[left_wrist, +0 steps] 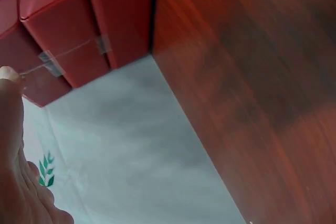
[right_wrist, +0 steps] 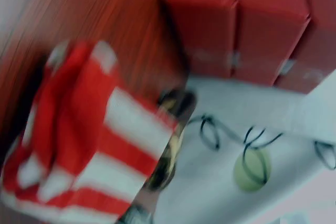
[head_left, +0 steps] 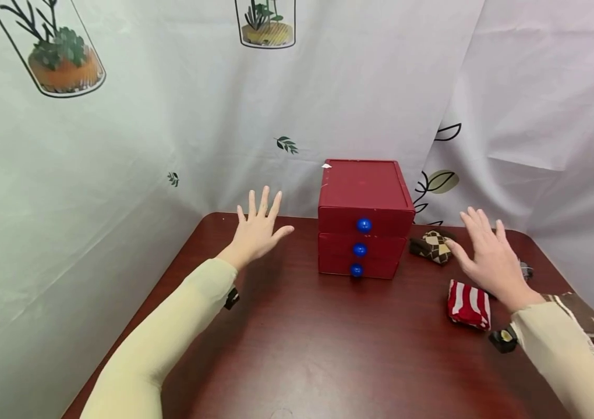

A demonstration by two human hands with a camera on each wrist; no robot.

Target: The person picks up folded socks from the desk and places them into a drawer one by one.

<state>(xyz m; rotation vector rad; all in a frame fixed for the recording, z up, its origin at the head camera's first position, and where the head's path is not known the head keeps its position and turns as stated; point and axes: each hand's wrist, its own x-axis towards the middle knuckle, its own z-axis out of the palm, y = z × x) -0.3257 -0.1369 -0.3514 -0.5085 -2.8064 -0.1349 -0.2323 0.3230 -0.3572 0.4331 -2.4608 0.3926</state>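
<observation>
Before you lies a dark red-brown table (head_left: 297, 349) backed by a white curtain (head_left: 119, 145) printed with leaves and potted plants. At the far middle of the table stands a red chest of drawers (head_left: 362, 198), upright, its tall axis vertical and its three drawer fronts, each with a blue knob (head_left: 364, 225), facing you; all three drawers sit flush. Your left hand (head_left: 259, 230) hovers to the left of the chest with fingers spread and straight, holding nothing and touching nothing. Your right hand (head_left: 488, 259) hovers to the right of the chest, likewise flat with fingers extended, above a group of folded socks. Nearest you among these is a red-and-white striped sock (head_left: 469, 304), lying just beside your right wrist; a brown diamond-patterned sock (head_left: 433, 245) lies beside the chest's right wall, near your fingertips; a brown sock (head_left: 582, 314) is partly hidden behind your right sleeve. The left wrist view adds the chest's left side (left_wrist: 68, 40), where clear tape crosses the seams, with the thumb (left_wrist: 13, 129) at the frame's edge. The right wrist view, blurred, shows the striped sock (right_wrist: 84, 140) close up, with the chest's right wall (right_wrist: 241, 24) beyond it.
</observation>
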